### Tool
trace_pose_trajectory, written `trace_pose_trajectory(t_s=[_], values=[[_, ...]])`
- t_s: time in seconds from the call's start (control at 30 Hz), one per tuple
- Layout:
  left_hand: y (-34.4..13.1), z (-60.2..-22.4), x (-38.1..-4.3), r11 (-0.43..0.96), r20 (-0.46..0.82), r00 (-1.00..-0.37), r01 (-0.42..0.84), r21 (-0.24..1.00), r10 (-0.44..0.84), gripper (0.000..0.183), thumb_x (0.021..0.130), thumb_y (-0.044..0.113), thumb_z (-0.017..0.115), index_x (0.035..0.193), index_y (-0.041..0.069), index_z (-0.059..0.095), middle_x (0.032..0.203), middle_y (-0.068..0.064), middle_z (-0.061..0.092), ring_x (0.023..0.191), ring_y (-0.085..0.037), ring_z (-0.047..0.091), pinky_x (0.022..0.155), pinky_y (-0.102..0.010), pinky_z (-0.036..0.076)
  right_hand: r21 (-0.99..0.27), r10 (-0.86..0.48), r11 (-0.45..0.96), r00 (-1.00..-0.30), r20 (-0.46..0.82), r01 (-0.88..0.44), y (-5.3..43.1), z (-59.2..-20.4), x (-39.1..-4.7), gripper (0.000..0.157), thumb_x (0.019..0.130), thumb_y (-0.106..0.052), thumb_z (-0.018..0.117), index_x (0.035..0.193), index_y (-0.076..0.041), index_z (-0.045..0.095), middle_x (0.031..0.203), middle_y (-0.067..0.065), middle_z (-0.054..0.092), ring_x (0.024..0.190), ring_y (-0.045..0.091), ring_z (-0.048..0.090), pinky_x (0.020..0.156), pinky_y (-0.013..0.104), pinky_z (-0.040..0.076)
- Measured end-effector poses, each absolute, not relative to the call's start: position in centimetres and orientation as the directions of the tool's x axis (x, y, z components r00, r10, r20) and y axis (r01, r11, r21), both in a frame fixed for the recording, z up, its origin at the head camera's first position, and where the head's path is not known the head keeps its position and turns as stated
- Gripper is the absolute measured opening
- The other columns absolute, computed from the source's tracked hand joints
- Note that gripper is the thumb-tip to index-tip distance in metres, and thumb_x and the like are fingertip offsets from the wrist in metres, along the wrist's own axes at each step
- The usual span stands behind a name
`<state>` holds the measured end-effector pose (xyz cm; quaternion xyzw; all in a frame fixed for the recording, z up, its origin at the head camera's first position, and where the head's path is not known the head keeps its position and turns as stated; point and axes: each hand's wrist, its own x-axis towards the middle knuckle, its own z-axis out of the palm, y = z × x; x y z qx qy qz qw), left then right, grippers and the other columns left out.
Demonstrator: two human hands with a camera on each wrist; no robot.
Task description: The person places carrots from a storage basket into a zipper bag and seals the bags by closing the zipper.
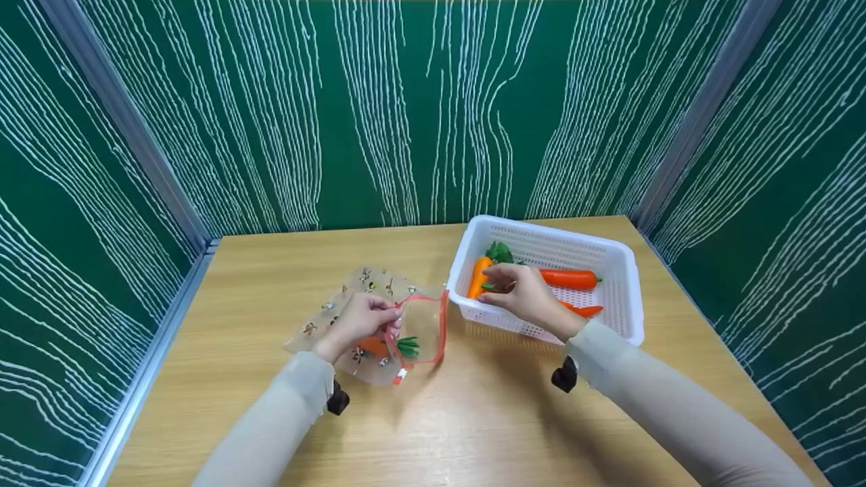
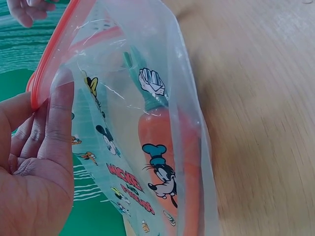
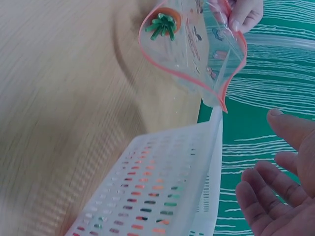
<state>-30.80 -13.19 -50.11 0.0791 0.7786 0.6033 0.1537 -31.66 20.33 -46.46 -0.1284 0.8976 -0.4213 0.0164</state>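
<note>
Bag [image 1: 421,316] is pinched by left hand [image 1: 362,319] (mouth [image 1: 443,318] best held wide), with basket [image 1: 541,233] below empty, relaxed right hand [image 1: 526,291].

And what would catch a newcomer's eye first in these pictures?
Most likely the green backdrop with wavy white lines, rising behind the table. Then the white basket on the right, with a red vegetable in it and the right hand over it. Left of the basket, the left hand pinches a red-edged bag holding a carrot.
</note>
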Motion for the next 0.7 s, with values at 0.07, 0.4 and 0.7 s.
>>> trace_pose_trajectory(t_s=[0.07, 0.4, 0.7], values=[[-13.2, -50.1, -30.8, 0.269, -0.150, -0.940, -0.066, 0.961, 0.306, 0.019, 0.108, 0.007, 0.067, 0.109, -0.009, 0.077, 0.081, -0.004, 0.076, 0.069, -0.009, 0.072, 0.065, -0.022, 0.063, -0.763, -0.240, 0.612, -0.968, 0.068, -0.205, 20.7, -46.4, -31.8, 0.051, 0.094, -0.023, 0.088, 0.141, -0.010, 0.072, 0.134, 0.012, 0.076, 0.112, 0.030, 0.072, 0.110, 0.050, 0.060], [-13.2, -50.0, -30.9, 0.279, -0.165, -0.944, -0.083, 0.957, 0.284, 0.017, 0.108, 0.008, 0.068, 0.108, -0.006, 0.078, 0.086, -0.007, 0.078, 0.072, -0.011, 0.074, 0.068, -0.024, 0.065, -0.766, -0.238, 0.618, -0.971, 0.035, -0.179, 22.7, -46.3, -32.7, 0.054, 0.095, -0.023, 0.088, 0.144, -0.012, 0.070, 0.136, 0.013, 0.073, 0.116, 0.032, 0.068, 0.111, 0.051, 0.058], [-13.3, -50.0, -30.9, 0.294, -0.179, -0.941, -0.091, 0.951, 0.288, 0.017, 0.108, 0.010, 0.068, 0.110, -0.004, 0.078, 0.088, -0.007, 0.078, 0.074, -0.012, 0.074, 0.071, -0.025, 0.066, -0.764, -0.272, 0.614, -0.962, 0.027, -0.196, 24.0, -46.4, -33.1, 0.058, 0.094, -0.018, 0.087, 0.148, -0.008, 0.065, 0.141, 0.018, 0.070, 0.125, 0.041, 0.064, 0.114, 0.056, 0.053]])
